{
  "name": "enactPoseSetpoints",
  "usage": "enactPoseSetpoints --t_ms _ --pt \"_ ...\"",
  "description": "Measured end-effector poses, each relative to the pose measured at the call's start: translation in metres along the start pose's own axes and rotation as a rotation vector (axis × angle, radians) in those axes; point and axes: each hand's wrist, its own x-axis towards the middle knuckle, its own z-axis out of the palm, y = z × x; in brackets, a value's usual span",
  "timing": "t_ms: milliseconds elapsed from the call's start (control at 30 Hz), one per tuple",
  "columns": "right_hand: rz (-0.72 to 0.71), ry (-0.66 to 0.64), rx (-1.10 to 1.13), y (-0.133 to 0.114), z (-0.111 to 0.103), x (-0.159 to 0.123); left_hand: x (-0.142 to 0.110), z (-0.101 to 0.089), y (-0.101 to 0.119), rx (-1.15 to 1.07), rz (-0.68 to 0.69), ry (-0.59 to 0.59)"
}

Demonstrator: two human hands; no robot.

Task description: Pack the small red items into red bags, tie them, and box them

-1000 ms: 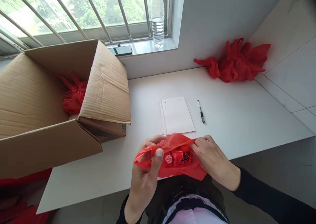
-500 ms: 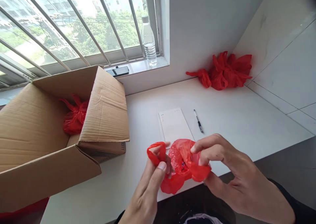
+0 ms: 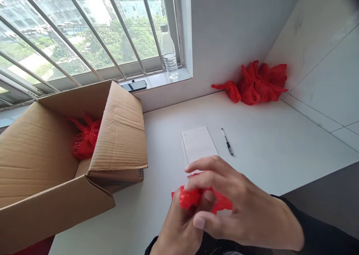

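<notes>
While bunched between both hands above table edge [image 3: 280, 161], one red bag [image 3: 188, 198] gripped: right hand [image 3: 241, 210] closed over top, left hand [image 3: 179, 230] seemingly pinching beneath, blurred. One open carton [image 3: 117, 131], one notepad [image 3: 198, 144], one pen [image 3: 227, 141], one bottle [image 3: 168, 52].

Open brown cardboard box [image 3: 56, 161] at counter's left edge, knotted red plastic bag [image 3: 85, 137] inside. White paper sheet [image 3: 198, 144] mid-counter, black pen [image 3: 227, 141] just right. Pile of red plastic bags [image 3: 258, 83] in far right corner. Clear plastic water bottle [image 3: 169, 52], black phone [image 3: 135, 85] on windowsill behind. Both hands [image 3: 218, 210] at near edge, small red plastic bag [image 3: 193, 199] between.
</notes>
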Motion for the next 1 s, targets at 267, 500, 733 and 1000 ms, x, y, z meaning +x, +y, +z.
enactPoseSetpoints --t_ms 267,500,733,1000 --pt "0.209 0.024 0.200 0.017 -0.006 0.002 0.016 -0.012 -0.007 -0.374 -0.186 -0.101" --pt "0.288 0.031 0.317 0.023 0.000 -0.016 0.015 -0.030 -0.018 -0.661 -0.264 -0.127" --pt "0.178 0.000 0.309 0.042 0.015 -0.016 0.016 -0.027 -0.014 -0.233 -0.135 -0.138" --pt "0.373 -0.114 0.300 0.067 0.030 -0.008 0.014 -0.011 -0.036 0.261 0.389 0.232"
